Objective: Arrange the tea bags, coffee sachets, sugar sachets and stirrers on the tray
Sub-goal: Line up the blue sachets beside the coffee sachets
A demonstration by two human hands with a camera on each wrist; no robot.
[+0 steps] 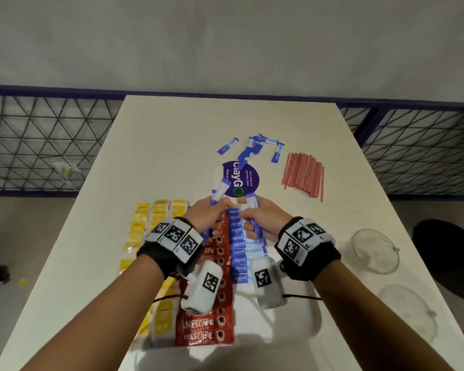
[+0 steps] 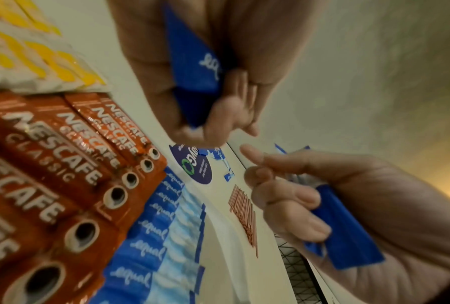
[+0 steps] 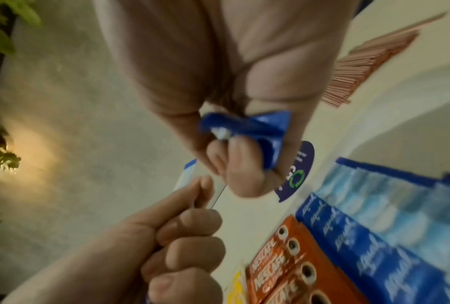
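My left hand [image 1: 216, 211] grips a small bunch of blue-and-white sugar sachets [image 1: 221, 191] that stick up past its fingers. My right hand [image 1: 249, 223] grips more sugar sachets [image 3: 244, 125], crumpled in its curled fingers. Both hands hover close together over the far end of three rows: yellow tea bags [image 1: 141, 228] on the left, red Nescafe coffee sachets [image 1: 206, 325] in the middle, and blue sugar sachets [image 1: 237, 247] on the right. Several loose sugar sachets [image 1: 255, 145] lie farther back. A pile of red stirrers [image 1: 303, 175] lies at the back right.
A round purple sticker [image 1: 241, 180] sits on the white table [image 1: 158, 145] just beyond my hands. A clear glass cup [image 1: 371, 250] and a clear glass dish [image 1: 407, 311] stand at the right. A black stool [image 1: 447, 258] and wire fencing [image 1: 43, 140] flank the table.
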